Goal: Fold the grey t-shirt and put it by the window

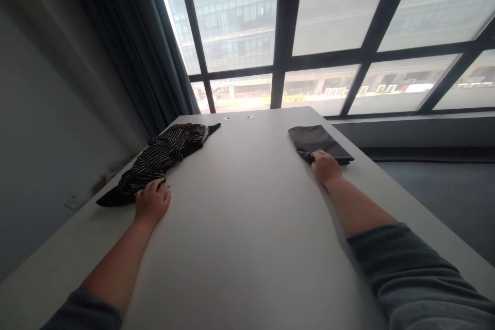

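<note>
On a long white table (232,237) that stretches away toward a large window (325,15), two dark pieces of cloth lie well apart, each with one of a person's bare hands at it. On the left side, near the table's edge, a black cloth with thin white stripes (166,152) lies rumpled in a long slanting heap, with plain black ends. The left hand (152,200) rests at its near right edge, fingers loosely curved and slightly spread; whether they grip the fabric, I cannot tell. On the right side, farther up the table, a plain dark cloth (320,142) lies folded into a flat, neat shape. The right hand (325,165) touches its near edge, fingers bent in narrowly beside a small bunched bit of fabric; whether they pinch it is hard to see. Both forearms reach forward from dark gray sleeves (421,273). Two small pale spots (250,117) sit at the table's far end. A dark curtain (131,36) hangs left of the window, and a building (235,10) shows through the glass.
</note>
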Motion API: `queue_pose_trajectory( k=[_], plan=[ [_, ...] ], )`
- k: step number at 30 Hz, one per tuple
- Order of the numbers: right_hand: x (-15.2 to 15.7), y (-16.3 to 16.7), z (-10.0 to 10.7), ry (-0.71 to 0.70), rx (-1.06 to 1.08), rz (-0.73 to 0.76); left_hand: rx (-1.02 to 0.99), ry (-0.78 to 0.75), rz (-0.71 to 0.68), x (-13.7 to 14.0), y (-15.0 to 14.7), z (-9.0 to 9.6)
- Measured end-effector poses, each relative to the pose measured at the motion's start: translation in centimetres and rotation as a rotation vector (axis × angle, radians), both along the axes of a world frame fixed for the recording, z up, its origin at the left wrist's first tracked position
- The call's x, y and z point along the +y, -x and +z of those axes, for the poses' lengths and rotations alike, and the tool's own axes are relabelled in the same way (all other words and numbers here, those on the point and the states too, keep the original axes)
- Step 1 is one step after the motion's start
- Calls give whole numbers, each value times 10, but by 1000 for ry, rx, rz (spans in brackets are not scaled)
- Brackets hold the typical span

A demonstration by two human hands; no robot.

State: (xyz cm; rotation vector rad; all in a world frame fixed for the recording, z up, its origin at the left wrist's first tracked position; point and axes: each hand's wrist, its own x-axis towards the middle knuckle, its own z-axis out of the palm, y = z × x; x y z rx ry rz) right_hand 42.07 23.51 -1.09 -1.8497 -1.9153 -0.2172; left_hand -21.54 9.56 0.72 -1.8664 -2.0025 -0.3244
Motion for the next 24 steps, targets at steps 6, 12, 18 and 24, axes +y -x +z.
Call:
queue_pose_trajectory(
  k=[6,12,18,24],
  plan=[
    [-78,77,21,91,-57,499,-39,223,-103,11,4,-10],
    [-176,162,43,259,42,887,-105,433,-116,19,14,-27],
    [-205,148,50,434,-111,662,-77,464,-4,3,-21,-29],
    [-192,111,39,492,-24,260,-89,504,-213,-25,-94,-24]
  ],
)
